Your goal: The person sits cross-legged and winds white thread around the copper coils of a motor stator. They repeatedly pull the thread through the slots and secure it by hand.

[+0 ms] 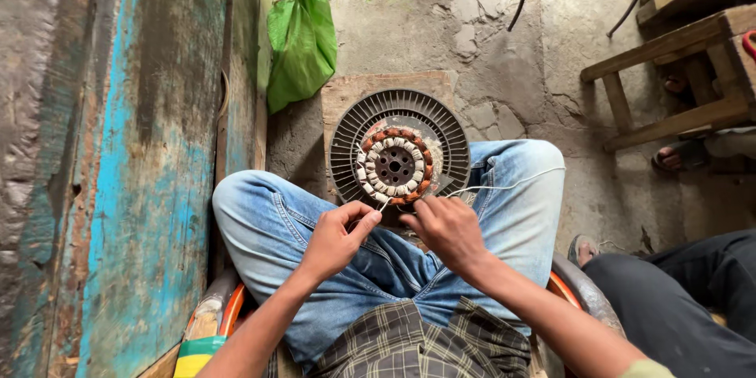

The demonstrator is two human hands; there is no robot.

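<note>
Both hands pinch white string (pixel 504 186) at the near edge of the motor stator (pixel 398 159): left hand (pixel 337 238) fingertips closed, right hand (pixel 447 228) likewise.

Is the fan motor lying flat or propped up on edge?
Propped on edge: the fan motor leans against a wooden board, its winding face toward the camera.

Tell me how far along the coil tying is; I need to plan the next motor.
Done: white ties already show around most of the copper winding ring in the grey finned housing. In hand: left hand and right hand pinch the white cord at the ring's near edge. Left: that near section; how many ties remain is hidden.
</note>
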